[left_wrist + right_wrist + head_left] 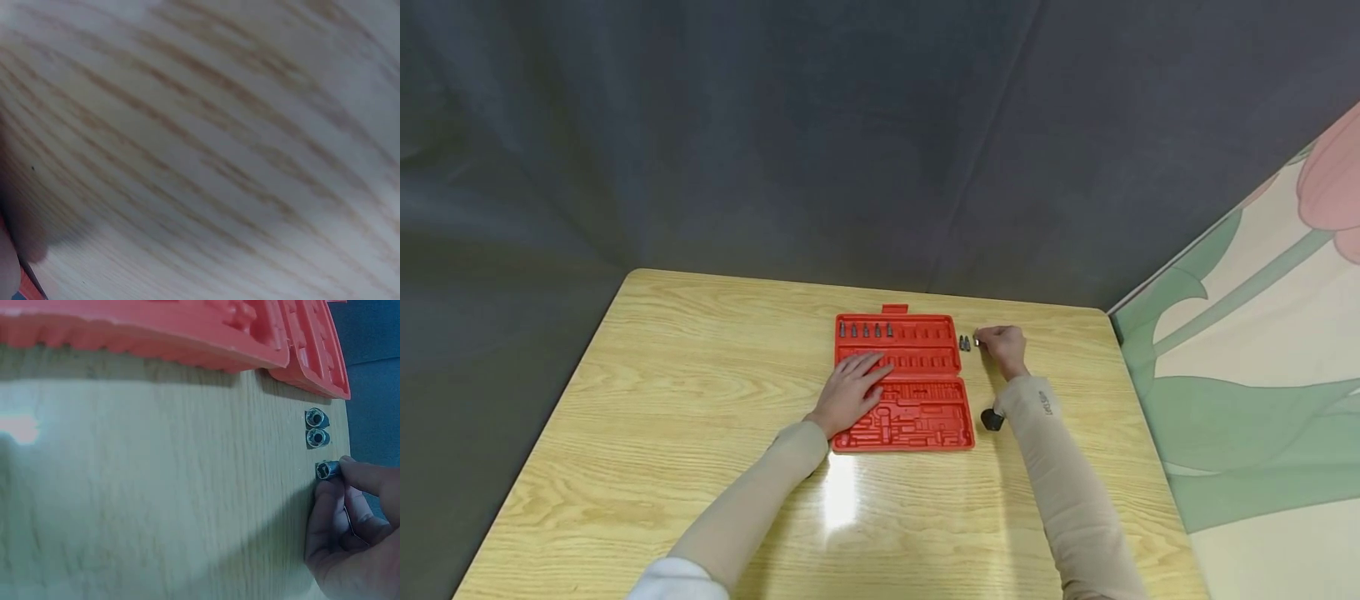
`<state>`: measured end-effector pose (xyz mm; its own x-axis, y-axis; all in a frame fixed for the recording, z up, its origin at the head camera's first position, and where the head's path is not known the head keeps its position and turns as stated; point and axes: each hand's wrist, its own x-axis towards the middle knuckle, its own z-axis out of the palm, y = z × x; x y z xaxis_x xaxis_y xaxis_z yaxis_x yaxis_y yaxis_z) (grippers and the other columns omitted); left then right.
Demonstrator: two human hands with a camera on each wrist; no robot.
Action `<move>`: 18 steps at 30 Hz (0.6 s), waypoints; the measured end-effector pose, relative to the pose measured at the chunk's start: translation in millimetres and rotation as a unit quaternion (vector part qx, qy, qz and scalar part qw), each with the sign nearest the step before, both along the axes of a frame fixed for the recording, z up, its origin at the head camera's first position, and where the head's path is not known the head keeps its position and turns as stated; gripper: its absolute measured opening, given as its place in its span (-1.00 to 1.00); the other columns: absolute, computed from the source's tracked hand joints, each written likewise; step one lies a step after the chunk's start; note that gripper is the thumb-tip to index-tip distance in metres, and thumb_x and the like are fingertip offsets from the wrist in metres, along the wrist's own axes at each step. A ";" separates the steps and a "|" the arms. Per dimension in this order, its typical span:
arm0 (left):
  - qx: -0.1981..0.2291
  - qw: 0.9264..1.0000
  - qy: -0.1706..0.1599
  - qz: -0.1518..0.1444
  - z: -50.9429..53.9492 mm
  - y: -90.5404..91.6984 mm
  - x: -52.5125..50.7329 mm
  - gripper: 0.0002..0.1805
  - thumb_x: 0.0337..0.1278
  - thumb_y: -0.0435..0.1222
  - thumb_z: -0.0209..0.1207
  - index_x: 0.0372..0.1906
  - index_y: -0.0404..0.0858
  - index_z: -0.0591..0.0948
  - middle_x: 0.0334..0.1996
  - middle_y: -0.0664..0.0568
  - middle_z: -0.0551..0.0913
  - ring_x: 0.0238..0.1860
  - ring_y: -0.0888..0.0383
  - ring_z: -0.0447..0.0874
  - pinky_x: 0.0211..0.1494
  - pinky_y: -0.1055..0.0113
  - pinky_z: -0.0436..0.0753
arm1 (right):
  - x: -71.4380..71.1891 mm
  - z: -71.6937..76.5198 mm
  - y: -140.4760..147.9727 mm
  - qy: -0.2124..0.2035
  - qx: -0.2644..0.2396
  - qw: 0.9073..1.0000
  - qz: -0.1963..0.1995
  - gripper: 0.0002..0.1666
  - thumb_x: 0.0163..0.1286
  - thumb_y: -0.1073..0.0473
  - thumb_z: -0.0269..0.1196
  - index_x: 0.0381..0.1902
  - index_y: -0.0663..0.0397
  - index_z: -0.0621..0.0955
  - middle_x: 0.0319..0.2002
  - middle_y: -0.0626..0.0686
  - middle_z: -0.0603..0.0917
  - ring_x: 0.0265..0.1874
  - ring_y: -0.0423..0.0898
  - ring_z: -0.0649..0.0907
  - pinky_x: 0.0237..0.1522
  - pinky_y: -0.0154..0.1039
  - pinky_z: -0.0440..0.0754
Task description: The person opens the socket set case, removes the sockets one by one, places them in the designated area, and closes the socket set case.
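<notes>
A red tool case [898,374] lies unfolded on the wooden table, with several dark metal sockets [866,331] standing in a row in its far compartment. My left hand [847,394] rests on the case's left side, fingers spread. At the right, my right hand [1003,346] pinches a small metal socket [327,470] between thumb and fingers at the tabletop. Two more sockets [317,428] lie side by side between that hand and the case, their hollow ends showing in the right wrist view. A thin line shows behind the right fingers; I cannot tell what it is.
The wooden table [700,375] stretches out to the left and front of the case. A dark curtain [820,150] hangs along the far edge, and a flower-patterned wall [1247,400] stands at the right. Something black [992,419] sits at the right wrist.
</notes>
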<state>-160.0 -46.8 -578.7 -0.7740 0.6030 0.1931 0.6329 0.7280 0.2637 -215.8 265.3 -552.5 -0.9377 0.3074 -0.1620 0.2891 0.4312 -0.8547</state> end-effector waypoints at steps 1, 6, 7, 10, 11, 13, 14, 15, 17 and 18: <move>0.001 1.000 0.003 0.000 -0.2 0.0 -0.3 -0.51 0.39 -0.11 0.03 0.38 -0.04 0.42 0.40 -0.03 0.29 0.39 0.01 0.21 0.46 0.09 0.10 | -0.4 -0.4 -0.2 0.001 0.002 1.000 -0.001 -0.70 0.32 0.23 0.26 -0.24 0.47 0.71 -0.29 0.30 0.72 -0.46 -0.08 0.66 -0.51 -0.49 0.50; 0.009 1.000 0.006 0.001 0.0 0.6 -1.4 -0.51 0.38 -0.11 0.05 0.37 -0.04 0.43 0.40 -0.03 0.30 0.38 0.00 0.23 0.46 0.07 0.11 | 0.3 -0.8 -2.2 0.009 0.024 1.000 -0.010 -0.72 0.30 0.23 0.27 -0.26 0.43 0.72 -0.29 0.27 0.73 -0.54 -0.22 0.56 -0.54 -0.49 0.43; 0.009 1.000 0.004 0.000 0.3 0.7 -1.1 -0.51 0.38 -0.11 0.05 0.37 -0.04 0.43 0.40 -0.04 0.30 0.38 0.00 0.23 0.46 0.07 0.11 | 1.5 -0.5 -2.5 0.011 0.030 0.999 -0.009 -0.72 0.30 0.24 0.27 -0.26 0.43 0.72 -0.29 0.28 0.73 -0.55 -0.22 0.54 -0.54 -0.48 0.42; 0.005 1.000 -0.004 0.000 1.2 1.1 0.1 -0.51 0.39 -0.11 0.03 0.37 -0.04 0.42 0.40 -0.03 0.29 0.39 0.00 0.21 0.46 0.07 0.09 | 5.0 -1.2 -3.1 0.014 0.035 0.999 -0.006 -0.75 0.29 0.26 0.25 -0.26 0.41 0.72 -0.30 0.27 0.73 -0.57 -0.21 0.51 -0.54 -0.44 0.42; 0.003 1.000 -0.008 0.000 1.5 1.2 0.5 -0.51 0.39 -0.11 0.03 0.38 -0.04 0.42 0.41 -0.03 0.28 0.39 0.00 0.20 0.47 0.08 0.09 | 5.8 -1.5 -3.1 0.014 0.036 0.999 -0.004 -0.75 0.29 0.26 0.24 -0.25 0.40 0.72 -0.30 0.27 0.72 -0.57 -0.21 0.51 -0.53 -0.44 0.42; -0.003 1.000 -0.011 -0.001 2.2 1.4 0.8 -0.50 0.40 -0.10 0.02 0.39 -0.03 0.40 0.41 -0.03 0.27 0.40 0.01 0.19 0.47 0.09 0.08 | 7.1 -2.0 -3.0 0.012 0.035 0.999 -0.001 -0.75 0.30 0.26 0.23 -0.24 0.39 0.72 -0.30 0.26 0.72 -0.58 -0.21 0.49 -0.53 -0.42 0.42; -0.004 1.000 -0.012 -0.001 2.0 1.4 0.7 -0.50 0.40 -0.10 0.01 0.39 -0.03 0.40 0.42 -0.03 0.27 0.40 0.01 0.19 0.47 0.09 0.07 | 7.2 -2.3 -3.0 0.012 0.033 0.999 0.001 -0.74 0.30 0.25 0.23 -0.22 0.38 0.72 -0.30 0.24 0.72 -0.57 -0.22 0.49 -0.52 -0.43 0.42; -0.004 1.000 -0.013 -0.002 2.1 1.3 0.7 -0.50 0.41 -0.10 0.01 0.39 -0.03 0.40 0.42 -0.03 0.27 0.40 0.01 0.19 0.47 0.10 0.07 | 7.0 -2.5 -2.8 0.008 0.028 1.000 0.003 -0.74 0.31 0.25 0.23 -0.20 0.38 0.71 -0.30 0.22 0.72 -0.55 -0.23 0.50 -0.51 -0.44 0.43; -0.001 1.000 -0.011 -0.001 1.5 0.7 0.2 -0.50 0.40 -0.10 0.02 0.39 -0.03 0.40 0.41 -0.03 0.27 0.40 0.01 0.19 0.47 0.09 0.07 | 6.1 -2.6 -2.7 -0.004 0.005 1.000 0.001 -0.72 0.33 0.24 0.23 -0.14 0.39 0.68 -0.30 0.18 0.71 -0.51 -0.23 0.52 -0.48 -0.45 0.46; 0.001 1.000 -0.008 -0.001 1.2 0.3 -0.3 -0.50 0.40 -0.10 0.03 0.38 -0.04 0.41 0.41 -0.03 0.28 0.40 0.01 0.20 0.47 0.09 0.08 | 5.4 -2.5 -2.9 -0.010 -0.011 1.000 -0.001 -0.71 0.34 0.24 0.23 -0.11 0.39 0.67 -0.29 0.16 0.70 -0.48 -0.23 0.53 -0.46 -0.45 0.47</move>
<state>-160.3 -46.4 -577.4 -0.7763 0.6036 0.1821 0.6295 0.7266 0.2752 -210.4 262.4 -554.9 -0.9332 0.3058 -0.1886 0.3081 0.4111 -0.8580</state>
